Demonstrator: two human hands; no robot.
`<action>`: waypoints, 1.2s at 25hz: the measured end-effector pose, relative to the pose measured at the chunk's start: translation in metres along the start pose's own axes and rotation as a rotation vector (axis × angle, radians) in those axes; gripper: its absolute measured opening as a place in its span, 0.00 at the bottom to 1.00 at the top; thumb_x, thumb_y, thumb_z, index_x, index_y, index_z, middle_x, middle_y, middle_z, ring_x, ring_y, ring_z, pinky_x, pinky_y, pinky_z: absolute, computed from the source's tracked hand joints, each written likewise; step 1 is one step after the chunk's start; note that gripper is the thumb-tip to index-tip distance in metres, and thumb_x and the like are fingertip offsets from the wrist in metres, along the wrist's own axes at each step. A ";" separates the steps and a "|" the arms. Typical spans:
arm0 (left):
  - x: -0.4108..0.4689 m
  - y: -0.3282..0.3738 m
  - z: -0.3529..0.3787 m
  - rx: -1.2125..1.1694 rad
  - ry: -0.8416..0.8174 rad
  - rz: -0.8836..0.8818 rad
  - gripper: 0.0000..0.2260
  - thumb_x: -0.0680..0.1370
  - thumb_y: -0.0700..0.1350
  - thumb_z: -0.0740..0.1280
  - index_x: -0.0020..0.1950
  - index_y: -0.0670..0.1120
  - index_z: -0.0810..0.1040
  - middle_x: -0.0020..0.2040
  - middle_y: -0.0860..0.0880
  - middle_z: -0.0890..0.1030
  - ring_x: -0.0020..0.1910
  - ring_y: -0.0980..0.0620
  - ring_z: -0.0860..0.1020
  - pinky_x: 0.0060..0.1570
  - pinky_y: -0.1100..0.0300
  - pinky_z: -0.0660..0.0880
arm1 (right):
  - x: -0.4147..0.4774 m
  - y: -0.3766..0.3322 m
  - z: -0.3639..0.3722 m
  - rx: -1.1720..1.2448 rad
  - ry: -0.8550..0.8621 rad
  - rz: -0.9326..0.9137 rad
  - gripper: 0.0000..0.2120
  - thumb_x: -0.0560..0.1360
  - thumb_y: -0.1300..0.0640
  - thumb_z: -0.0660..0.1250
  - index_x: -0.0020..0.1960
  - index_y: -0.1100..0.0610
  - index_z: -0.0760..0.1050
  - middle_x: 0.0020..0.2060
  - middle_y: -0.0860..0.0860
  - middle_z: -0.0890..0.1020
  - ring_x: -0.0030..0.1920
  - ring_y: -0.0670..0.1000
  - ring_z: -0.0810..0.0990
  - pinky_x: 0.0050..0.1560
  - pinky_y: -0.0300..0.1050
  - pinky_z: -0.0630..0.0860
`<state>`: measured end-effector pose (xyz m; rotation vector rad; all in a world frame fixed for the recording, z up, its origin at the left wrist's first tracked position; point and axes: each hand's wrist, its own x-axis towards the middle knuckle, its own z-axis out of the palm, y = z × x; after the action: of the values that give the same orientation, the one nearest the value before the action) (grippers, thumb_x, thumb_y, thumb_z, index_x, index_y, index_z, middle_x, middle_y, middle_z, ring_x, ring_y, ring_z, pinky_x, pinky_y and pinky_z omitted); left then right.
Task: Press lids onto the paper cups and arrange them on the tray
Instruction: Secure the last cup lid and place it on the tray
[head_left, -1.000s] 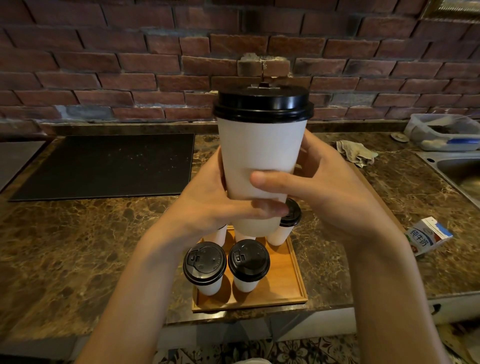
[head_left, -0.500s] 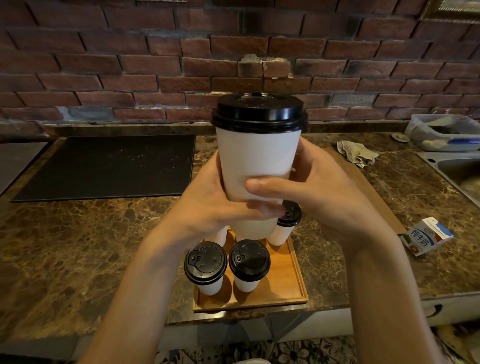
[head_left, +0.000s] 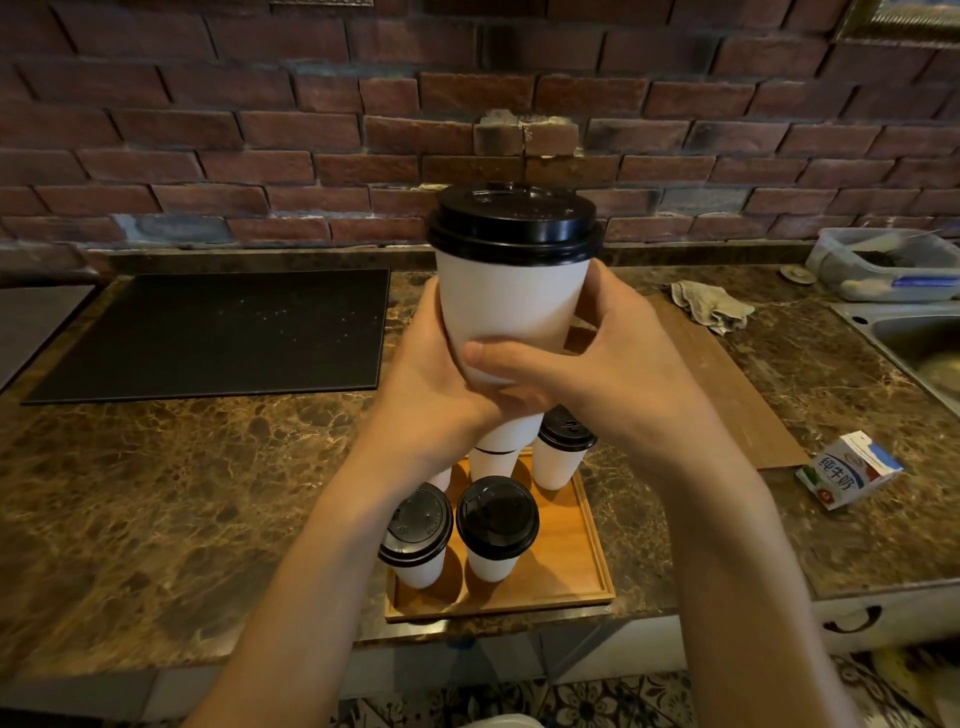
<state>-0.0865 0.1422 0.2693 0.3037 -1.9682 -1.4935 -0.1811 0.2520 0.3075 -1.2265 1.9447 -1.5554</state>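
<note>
A white paper cup (head_left: 511, 306) with a black lid (head_left: 514, 223) on it is held upright in the air above the counter. My left hand (head_left: 431, 379) wraps its lower left side and my right hand (head_left: 597, 364) wraps the right, with the thumb across the front. Below, a wooden tray (head_left: 571, 571) holds several lidded cups: two at the front (head_left: 415, 530) (head_left: 497, 525), one at the back right (head_left: 563, 452), and others partly hidden behind my hands.
A black mat (head_left: 218, 332) lies on the brown marble counter (head_left: 130, 493) at the left. A wooden board (head_left: 727, 384), a rag (head_left: 711, 306), a milk carton (head_left: 847, 470), a plastic container (head_left: 883, 262) and a sink (head_left: 924, 343) are on the right. A brick wall stands behind.
The held cup has sunk a little lower in view and nearer the tray. Both hands keep the same grip.
</note>
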 end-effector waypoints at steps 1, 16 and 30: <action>0.001 -0.001 0.002 -0.010 0.016 -0.008 0.40 0.59 0.45 0.78 0.67 0.52 0.65 0.60 0.54 0.76 0.60 0.58 0.76 0.54 0.61 0.77 | 0.000 0.000 0.002 -0.006 0.012 0.005 0.36 0.61 0.45 0.79 0.66 0.46 0.69 0.55 0.39 0.78 0.55 0.36 0.76 0.47 0.33 0.78; -0.001 -0.003 -0.003 0.006 -0.005 -0.034 0.39 0.63 0.34 0.77 0.65 0.58 0.63 0.58 0.58 0.75 0.57 0.65 0.76 0.48 0.72 0.74 | -0.003 -0.003 0.007 -0.010 0.033 -0.010 0.37 0.63 0.46 0.79 0.68 0.48 0.69 0.57 0.41 0.78 0.56 0.37 0.76 0.49 0.33 0.78; -0.002 0.011 -0.014 0.032 -0.092 0.002 0.37 0.60 0.45 0.78 0.66 0.55 0.65 0.55 0.62 0.78 0.57 0.68 0.75 0.45 0.77 0.72 | 0.001 -0.002 -0.005 0.076 -0.045 -0.088 0.34 0.58 0.43 0.77 0.62 0.42 0.72 0.54 0.37 0.81 0.56 0.35 0.77 0.50 0.31 0.78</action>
<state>-0.0740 0.1358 0.2806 0.2512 -2.0658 -1.5000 -0.1842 0.2544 0.3112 -1.3200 1.8089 -1.6146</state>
